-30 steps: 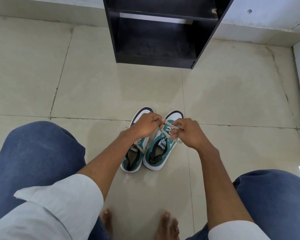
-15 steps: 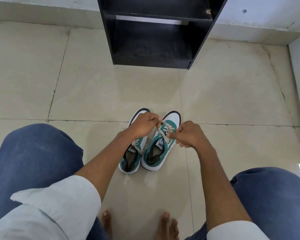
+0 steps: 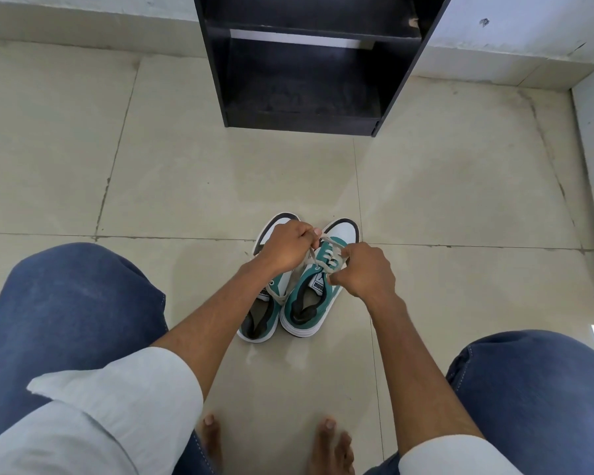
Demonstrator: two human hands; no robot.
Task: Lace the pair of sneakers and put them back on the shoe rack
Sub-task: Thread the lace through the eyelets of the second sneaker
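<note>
Lacing in hand: left hand (image 3: 286, 247) and right hand (image 3: 367, 273) each pinch the lace (image 3: 330, 256) over the right sneaker (image 3: 314, 296) on the floor (image 3: 186, 186); next, threading remaining eyelets, apparently, before the rack (image 3: 306, 63).

The only readable lettering stood on the right sneaker (image 3: 318, 289): a white tongue label (image 3: 318, 285) carried the brand word "PUMA" in dark capitals, seen upside down from the head camera, with a small dark mark beside it that was too small to make out. The left sneaker (image 3: 259, 317) bore a similar white tongue label (image 3: 264, 293) with dark print, but it was partly covered by the forearm and lace, and its letters could not be read with certainty. Nothing else in view, neither the black shoe rack (image 3: 309, 63) nor the floor tiles (image 3: 186, 166), showed any text, number or sign.
</note>
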